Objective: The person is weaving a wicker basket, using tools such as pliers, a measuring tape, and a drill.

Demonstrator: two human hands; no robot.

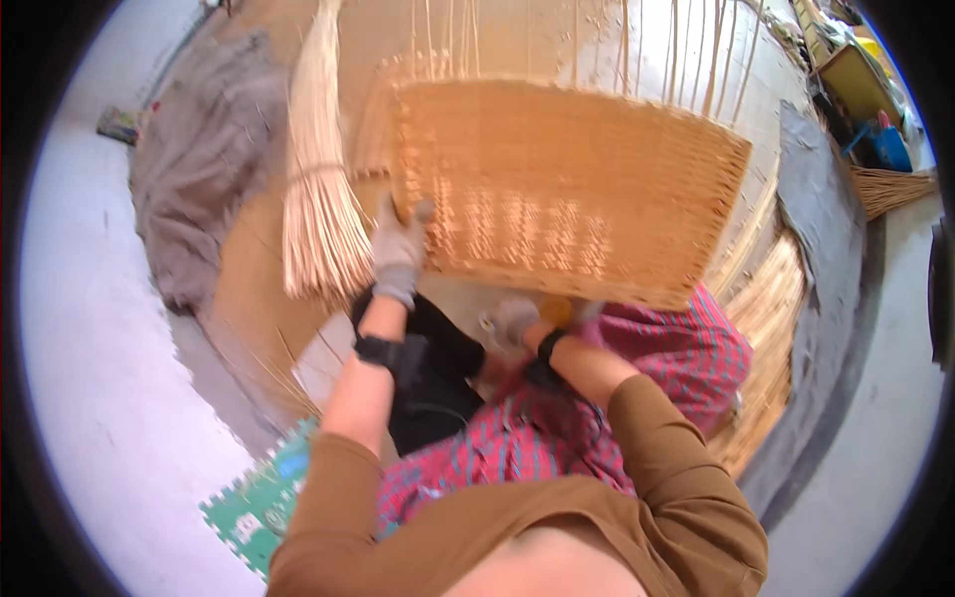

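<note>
My left hand [398, 249] is clamping the wicker piece [567, 179], seemingly steadying it, my right hand [516, 319], grip unclear from here, probably needing to support it.

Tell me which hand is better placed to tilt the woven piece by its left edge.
Likely the left hand: it grips the left edge of the woven piece, while the right hand shows blurred below the lower edge.

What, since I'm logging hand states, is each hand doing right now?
Left hand: closed, holding the woven panel by its left edge.
Right hand: blurred; its grip cannot be told.
</note>
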